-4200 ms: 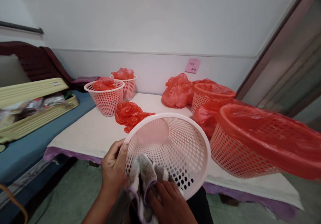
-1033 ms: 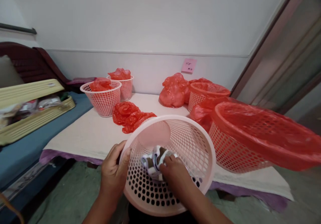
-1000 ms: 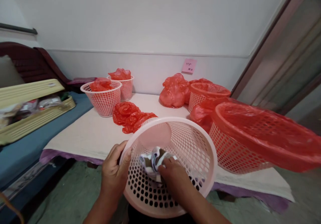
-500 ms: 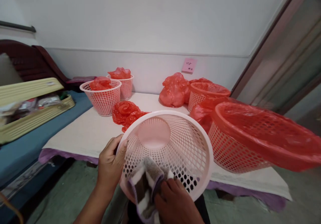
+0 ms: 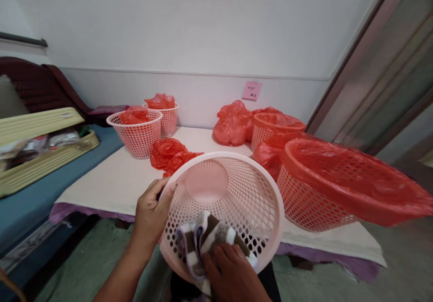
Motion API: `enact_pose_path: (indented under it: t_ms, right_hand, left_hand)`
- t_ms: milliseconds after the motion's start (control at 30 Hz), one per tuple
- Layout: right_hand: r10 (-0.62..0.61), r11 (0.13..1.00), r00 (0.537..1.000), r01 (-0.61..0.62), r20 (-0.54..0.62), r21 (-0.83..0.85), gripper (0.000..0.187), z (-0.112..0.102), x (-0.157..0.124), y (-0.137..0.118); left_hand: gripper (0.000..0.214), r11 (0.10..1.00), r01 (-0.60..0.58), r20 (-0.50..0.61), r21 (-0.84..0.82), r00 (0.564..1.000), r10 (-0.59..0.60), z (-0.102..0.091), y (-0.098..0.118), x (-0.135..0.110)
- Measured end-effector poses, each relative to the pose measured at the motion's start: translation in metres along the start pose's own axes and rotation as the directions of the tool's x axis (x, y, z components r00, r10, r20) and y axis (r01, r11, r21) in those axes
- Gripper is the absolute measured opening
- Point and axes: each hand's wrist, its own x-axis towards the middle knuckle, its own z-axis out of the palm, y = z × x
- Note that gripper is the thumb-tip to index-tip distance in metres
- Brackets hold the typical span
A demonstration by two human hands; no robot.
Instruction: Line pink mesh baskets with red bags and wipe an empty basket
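Observation:
A pale pink perforated plastic basket (image 5: 257, 180) lies tilted in front of me, its open mouth facing me. My left hand (image 5: 154, 209) grips the rim on the left side, thumb inside and fingers behind. Inside the lower part of the basket, my right hand (image 5: 230, 266) presses a striped brown, grey and white cloth (image 5: 211, 232) with purple edging against the wall. Part of the cloth hangs over the near rim. Right of this basket stands a similar basket (image 5: 314, 202) lined with a red plastic bag (image 5: 358, 175).
Two baskets with red bags inside (image 5: 138, 137) stand at the back left of the white-covered table (image 5: 101, 184). A crumpled red bag (image 5: 172, 153) lies before them. Another lined basket (image 5: 267, 135) and a bunched bag (image 5: 232, 126) sit behind. A pink note (image 5: 252, 90) is on the wall.
My right hand has pushed the cloth a little further into the basket, and the cloth has spread out to the right. My left hand keeps its hold on the rim.

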Motion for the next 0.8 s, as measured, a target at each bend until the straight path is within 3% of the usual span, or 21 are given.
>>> enact_pose_path:
  t_ms: [167,333,467,567,600,667,800]
  right_hand:
    - [0.021,0.998,0.999,-0.020,-0.026,0.065,0.017,0.011,0.003,-0.010]
    - [0.115,0.941,0.993,-0.118,0.027,0.318,0.044,-0.007,0.032,-0.015]
    - [0.242,0.733,0.945,-0.326,0.220,0.598,0.054,-0.024,0.053,-0.020]
    - [0.219,0.575,0.949,-0.314,0.228,0.756,0.063,-0.020,0.057,-0.027]
    - [0.205,0.571,0.956,-0.291,0.210,0.768,0.066,-0.016,0.058,-0.028]
    - [0.194,0.661,0.964,-0.265,0.180,0.702,0.059,-0.007,0.058,-0.028]
    - [0.188,0.910,0.939,-0.278,0.289,0.309,0.024,0.013,0.064,-0.011]
  left_hand:
    - [0.028,0.998,0.057,-0.054,-0.020,0.997,-0.058,0.000,0.000,-0.009]
    - [0.035,0.962,0.228,-0.138,-0.152,0.959,-0.249,0.010,-0.008,-0.042]
    - [0.040,0.929,0.311,-0.209,-0.201,0.913,-0.350,0.019,-0.009,-0.068]
    - [0.032,0.937,0.293,-0.267,-0.192,0.903,-0.337,0.019,-0.004,-0.074]
    - [0.030,0.944,0.275,-0.252,-0.183,0.915,-0.315,0.018,-0.004,-0.074]
    - [0.029,0.955,0.236,-0.221,-0.181,0.936,-0.274,0.015,-0.006,-0.072]
    - [0.034,0.958,0.220,-0.237,-0.182,0.936,-0.260,0.013,-0.011,-0.072]
